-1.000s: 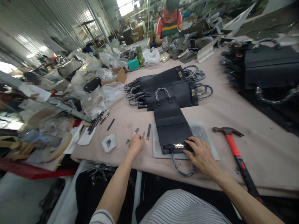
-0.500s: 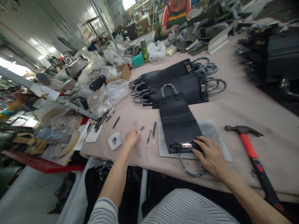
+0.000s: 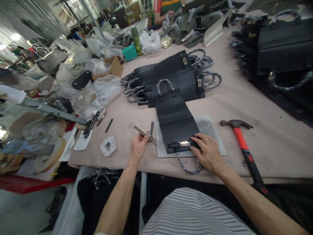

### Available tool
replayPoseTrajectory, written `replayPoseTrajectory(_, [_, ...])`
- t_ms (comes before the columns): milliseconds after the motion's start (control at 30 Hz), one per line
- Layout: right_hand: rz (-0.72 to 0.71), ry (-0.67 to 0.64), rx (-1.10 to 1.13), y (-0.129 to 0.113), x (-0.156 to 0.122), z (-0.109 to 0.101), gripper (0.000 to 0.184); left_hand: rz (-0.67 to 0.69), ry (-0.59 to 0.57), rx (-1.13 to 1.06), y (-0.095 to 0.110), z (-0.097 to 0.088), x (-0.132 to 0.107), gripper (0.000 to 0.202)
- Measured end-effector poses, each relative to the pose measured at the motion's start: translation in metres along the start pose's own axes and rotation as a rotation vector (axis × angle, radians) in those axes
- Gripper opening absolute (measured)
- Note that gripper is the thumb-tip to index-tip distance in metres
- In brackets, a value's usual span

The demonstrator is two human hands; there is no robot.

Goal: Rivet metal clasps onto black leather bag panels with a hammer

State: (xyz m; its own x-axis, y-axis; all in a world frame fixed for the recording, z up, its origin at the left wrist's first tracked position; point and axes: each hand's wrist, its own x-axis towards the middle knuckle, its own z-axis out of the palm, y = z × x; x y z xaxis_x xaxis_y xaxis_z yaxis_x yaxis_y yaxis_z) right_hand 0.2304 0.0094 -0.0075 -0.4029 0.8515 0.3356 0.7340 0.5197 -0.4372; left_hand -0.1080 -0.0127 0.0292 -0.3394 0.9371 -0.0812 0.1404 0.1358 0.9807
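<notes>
My left hand (image 3: 139, 147) is raised a little over the table, closed on a slim metal tool (image 3: 138, 129) whose flat end points away to the left. Its exact kind is unclear. Under my right hand (image 3: 207, 151) lies an unfolded black handbag (image 3: 173, 112); thumb and fingers grip its near edge, beside the strap with a shiny metal clasp (image 3: 184, 143). The bag's wrapped handle (image 3: 187, 168) loops toward me. A pale board (image 3: 210, 130) is partly covered by the bag. Close to my left hand is a dark flat bar (image 3: 152, 128).
A claw hammer (image 3: 241, 137) with a red and black handle lies at the right. More black handbags (image 3: 171, 78) are stacked behind, others (image 3: 281, 49) at the far right. A small white block (image 3: 108, 146) sits left. Another person's arm (image 3: 160, 18) shows across the table.
My left hand has lifted the slim metal tool and brought it right, toward the bag. My right hand stays on the bag. The view has shifted right and down.
</notes>
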Motion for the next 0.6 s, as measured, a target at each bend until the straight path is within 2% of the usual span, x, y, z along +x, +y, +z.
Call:
replayPoseTrajectory(100, [-0.001,-0.003,0.002,-0.001,0.000,-0.001,0.037,0.176,0.015,-0.051,-0.005,0.037,-0.029,0.033])
replayPoseTrajectory(200, [0.005,-0.009,0.003,-0.002,0.001,-0.002,0.037,0.281,0.025,-0.016,-0.012,0.059,-0.046,0.024])
replayPoseTrajectory(400, [0.020,-0.014,0.000,-0.002,0.002,-0.001,0.038,0.415,0.027,-0.022,-0.030,0.065,-0.053,0.019])
replayPoseTrajectory(500, [0.022,-0.008,-0.006,-0.002,0.001,0.000,0.037,0.515,-0.006,0.013,-0.034,0.064,-0.053,0.017])
replayPoseTrajectory(600, [0.027,-0.013,-0.009,-0.002,0.002,0.000,0.036,0.537,-0.042,0.000,-0.035,0.064,-0.056,0.015])
